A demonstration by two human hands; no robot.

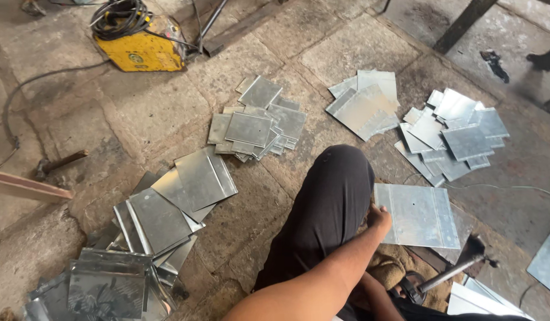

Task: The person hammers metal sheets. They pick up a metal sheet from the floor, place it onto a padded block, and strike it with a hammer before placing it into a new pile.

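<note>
From the head view, my left hand [379,219] gripped the near edge of a flat, square sheet of dull galvanised metal [418,215], thumb on top, the sheet lying just beyond my bent knee in dark cloth [329,205]; a folded seam ran down its right side and a small hole showed near the middle. My right hand [405,292] sat low at the frame's bottom edge, closed around the dark handle of a hammer [456,267], whose worn head pointed up and to the right, over a scrap of coarse brown sacking [391,264]. The floor [322,53] was rough, cracked stone slabs, dusty grey. Loose heaps of similar thin sheets lay around me: a fanned pile of small squares [254,126] ahead, a brighter pile [456,134] to the right, larger creased ones [168,211] to the left. A scuffed yellow machine box [141,50] with coiled black cable stood far off, top left.
</note>
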